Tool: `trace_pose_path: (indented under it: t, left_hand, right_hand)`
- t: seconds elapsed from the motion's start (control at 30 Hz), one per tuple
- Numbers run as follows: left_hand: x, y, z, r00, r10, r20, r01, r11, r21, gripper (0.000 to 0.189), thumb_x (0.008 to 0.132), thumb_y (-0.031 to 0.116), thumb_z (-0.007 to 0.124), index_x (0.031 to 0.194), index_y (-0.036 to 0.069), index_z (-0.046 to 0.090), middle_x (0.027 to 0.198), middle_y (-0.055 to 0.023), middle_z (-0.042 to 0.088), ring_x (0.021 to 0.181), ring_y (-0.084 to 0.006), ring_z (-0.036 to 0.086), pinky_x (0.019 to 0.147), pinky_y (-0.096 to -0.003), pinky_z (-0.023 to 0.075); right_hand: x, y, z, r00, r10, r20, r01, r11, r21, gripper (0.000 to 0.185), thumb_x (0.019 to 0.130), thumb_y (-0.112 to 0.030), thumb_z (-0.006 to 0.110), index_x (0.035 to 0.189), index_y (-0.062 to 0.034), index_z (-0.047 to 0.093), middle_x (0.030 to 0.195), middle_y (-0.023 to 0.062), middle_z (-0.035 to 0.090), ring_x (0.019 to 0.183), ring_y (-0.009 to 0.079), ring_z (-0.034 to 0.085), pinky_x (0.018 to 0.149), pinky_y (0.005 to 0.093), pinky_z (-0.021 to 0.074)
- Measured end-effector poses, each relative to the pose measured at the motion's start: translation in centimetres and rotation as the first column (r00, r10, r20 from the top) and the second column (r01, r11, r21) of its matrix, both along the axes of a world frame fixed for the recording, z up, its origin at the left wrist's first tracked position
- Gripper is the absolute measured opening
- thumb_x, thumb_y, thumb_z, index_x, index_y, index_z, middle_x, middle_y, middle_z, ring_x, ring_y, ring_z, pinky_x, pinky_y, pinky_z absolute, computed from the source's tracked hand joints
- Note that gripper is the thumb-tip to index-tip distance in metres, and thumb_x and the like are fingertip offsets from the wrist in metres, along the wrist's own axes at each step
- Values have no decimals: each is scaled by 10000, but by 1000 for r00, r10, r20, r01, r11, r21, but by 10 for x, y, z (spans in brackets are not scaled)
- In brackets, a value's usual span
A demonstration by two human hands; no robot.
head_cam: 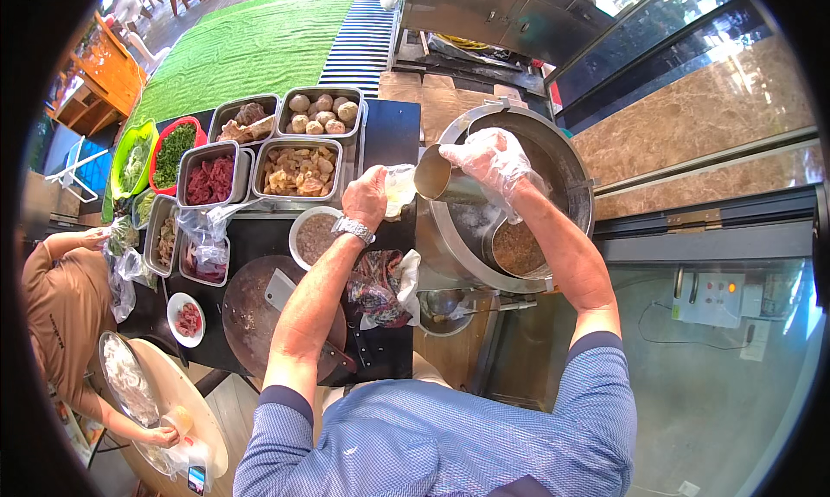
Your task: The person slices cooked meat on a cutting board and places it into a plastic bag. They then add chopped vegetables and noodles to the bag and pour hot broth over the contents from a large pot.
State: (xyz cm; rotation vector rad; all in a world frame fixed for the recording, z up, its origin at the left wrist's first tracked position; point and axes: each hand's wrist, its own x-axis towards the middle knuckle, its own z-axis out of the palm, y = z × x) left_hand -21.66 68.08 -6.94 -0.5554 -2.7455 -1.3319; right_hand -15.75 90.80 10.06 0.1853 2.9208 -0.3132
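Observation:
My left hand (364, 197), bare with a metal watch at the wrist, holds a clear plastic bag (399, 189) at the table's right edge. In a clear plastic glove, my right hand (486, 156) grips a metal ladle or cup (432, 171), tilted with its mouth towards the bag. Below that hand is a large steel pot (579, 173) of dark broth, where a round metal strainer (521, 247) holds brown bits. Left of the pot stands a white bowl (313, 238) of greyish soup. A cleaver (280, 289) rests on the round chopping board (249, 309), partly behind my left arm.
Steel trays of meatballs (322, 114), cooked pieces (298, 171) and red meat (209, 180) stand at the back left, beside a red basket of chopped greens (175, 153). A patterned cloth (379, 288) lies near the table edge. A co-worker (71, 302) handles bags at far left.

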Motion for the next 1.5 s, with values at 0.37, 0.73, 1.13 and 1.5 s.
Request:
trace_pose_path:
  t: [0.37, 0.73, 1.13, 1.5]
  left_hand:
    - [3, 0, -7, 1000, 16, 14, -16, 1000, 2, 306, 1068, 391, 539, 1133, 172, 743, 890, -199, 731, 853, -432, 709, 700, -509, 557]
    - [0, -2, -9, 999, 31, -7, -31, 999, 30, 295, 1058, 388, 567, 1118, 166, 752, 878, -191, 732, 832, -428, 709, 679, -508, 557]
    - [-1, -5, -12, 998, 40, 52, -43, 997, 59, 284, 1047, 384, 583, 1112, 169, 758, 899, -199, 733, 870, -432, 706, 726, -516, 558]
    - [-13, -8, -10, 978, 3, 208, -32, 990, 135, 262, 1037, 319, 609, 1113, 108, 744, 989, -190, 742, 939, -406, 707, 786, -454, 551]
  right_hand:
    - [-11, 2, -8, 997, -12, 80, 10, 1000, 17, 314, 1022, -416, 548, 1183, -250, 760, 1093, 84, 762, 1014, 293, 704, 944, 405, 527]
    - [-18, -26, 19, 985, -171, 35, 174, 981, -89, 496, 903, -531, 637, 1001, -73, 800, 1004, 165, 770, 980, 365, 713, 892, 447, 540]
    - [-23, -45, 24, 979, -194, 56, 200, 971, -128, 463, 903, -505, 633, 951, -76, 800, 955, 161, 765, 947, 365, 708, 871, 450, 537]
    - [-27, -61, 27, 979, -198, 48, 203, 966, -160, 433, 882, -460, 650, 928, -52, 788, 936, 179, 758, 923, 376, 706, 856, 454, 541]
